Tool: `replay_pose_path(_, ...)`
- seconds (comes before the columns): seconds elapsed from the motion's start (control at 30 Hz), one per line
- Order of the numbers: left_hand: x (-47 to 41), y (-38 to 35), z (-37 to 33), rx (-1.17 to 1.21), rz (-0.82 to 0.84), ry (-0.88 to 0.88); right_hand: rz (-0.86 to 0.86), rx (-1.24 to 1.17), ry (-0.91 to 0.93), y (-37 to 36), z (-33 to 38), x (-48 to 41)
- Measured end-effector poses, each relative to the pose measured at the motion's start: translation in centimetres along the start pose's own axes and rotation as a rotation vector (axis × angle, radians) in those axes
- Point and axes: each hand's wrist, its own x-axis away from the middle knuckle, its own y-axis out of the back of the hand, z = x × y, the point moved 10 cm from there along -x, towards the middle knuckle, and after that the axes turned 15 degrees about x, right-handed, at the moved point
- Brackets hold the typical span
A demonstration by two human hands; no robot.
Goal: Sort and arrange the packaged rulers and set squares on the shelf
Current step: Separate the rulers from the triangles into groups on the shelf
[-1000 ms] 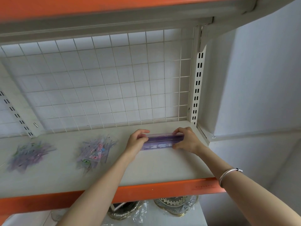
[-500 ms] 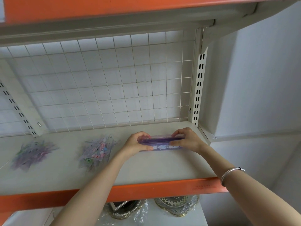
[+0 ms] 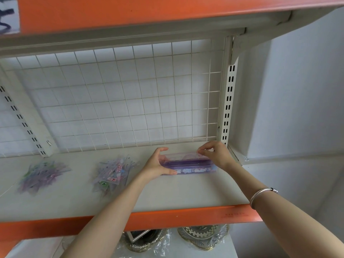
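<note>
A stack of purple packaged rulers lies crosswise on the cream shelf board, near the back right corner. My left hand cups the stack's left end, thumb in front and fingers behind. My right hand holds the right end, its fingertips pinching the top package's edge. Two loose heaps of clear-wrapped set squares lie on the same shelf: one with pink and blue prints in the middle, one purple and green at the left.
A white wire grid closes the back of the shelf, with a slotted upright at its right. An orange beam edges the front. Wrapped patterned dishes sit on the level below. A white wall stands at the right.
The ruler stack and both hands stay in about the same spot on the shelf. My right hand's fingers have lifted to the top package's edge. The camera has tilted slightly.
</note>
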Motion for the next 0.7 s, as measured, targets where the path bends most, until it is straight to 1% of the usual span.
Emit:
replay_pose_path(0.1,-0.1,-0.1,0.1,0.007,0.017,0.004,-0.081,-0.170,-0.047,1.7,-0.7,-0.1)
replay_pose_path(0.17,-0.4,-0.6,0.2,-0.055,0.073,0.019,-0.157,-0.245,-0.091,2.8,-1.5,-0.2)
replay_pose_path(0.27,-0.6,-1.6,0.0,-0.159,0.180,0.035,-0.205,-0.302,-0.141,3.2,-2.5,-0.2)
replay_pose_path(0.37,-0.6,-2.3,-0.4,-0.193,0.211,0.029,-0.215,-0.346,-0.184,3.0,-3.0,-0.4)
replay_pose_path(0.47,-0.4,-3.2,-0.6,-0.200,0.243,0.047,-0.203,-0.361,-0.189,2.6,-2.6,-0.4)
replay_pose_path(0.7,0.0,-4.9,-0.7,-0.329,0.425,0.163,-0.150,-0.294,-0.213,1.7,-2.1,-1.0)
